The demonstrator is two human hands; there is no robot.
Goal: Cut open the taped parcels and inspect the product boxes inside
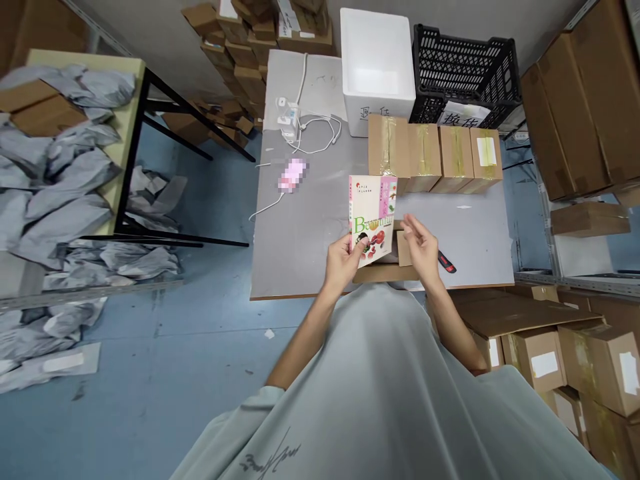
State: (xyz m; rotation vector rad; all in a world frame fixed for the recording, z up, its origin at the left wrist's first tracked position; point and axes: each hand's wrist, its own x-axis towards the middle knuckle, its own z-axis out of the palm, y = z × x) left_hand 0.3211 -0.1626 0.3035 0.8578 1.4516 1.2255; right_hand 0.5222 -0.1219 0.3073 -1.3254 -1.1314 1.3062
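Book (373, 222): held above the near edge of the table (295, 257), cover up, over an open carton (385, 273). Left hand (344, 260) is closed on its lower left part, thumb on the cover. Right hand (421, 247) is loosely curled to its right, nothing visible in it. Judged light and fairly stiff, cover possibly slick, corners liable to crease; best held along the spine, thumb flat. Knife (447, 261) lies just right of the right hand. Beyond stand taped boxes (425, 157), then a white bin (379, 110) and black crate (425, 107).

Loose grey-green shirt (390, 387), short sleeves (265, 400), dark script print (273, 460).
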